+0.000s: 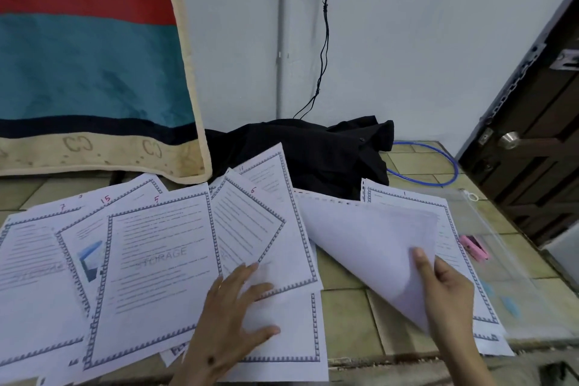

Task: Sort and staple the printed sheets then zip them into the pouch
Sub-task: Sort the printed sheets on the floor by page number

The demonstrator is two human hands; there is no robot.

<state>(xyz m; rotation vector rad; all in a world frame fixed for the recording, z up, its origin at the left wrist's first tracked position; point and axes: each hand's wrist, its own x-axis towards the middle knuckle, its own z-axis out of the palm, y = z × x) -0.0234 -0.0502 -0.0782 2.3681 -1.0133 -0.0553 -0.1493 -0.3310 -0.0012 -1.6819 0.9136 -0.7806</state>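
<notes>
Head view shows my right hand (445, 288) pinching a blank-side-up sheet (369, 238) by its near corner, thumb on top, lifting it off the numbered pile (451, 222) at my right. My left hand (238, 307) lies flat, fingers spread, on the scattered sheets (156, 260) to the left. Beyond that pile lie what looks like the clear pouch (501, 260) and a pink stapler (474, 247).

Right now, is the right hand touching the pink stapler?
Apart. In the head view the right hand pinches a lifted sheet of paper, while the pink stapler lies farther right on the tiled surface, with printed pages between them.
</notes>
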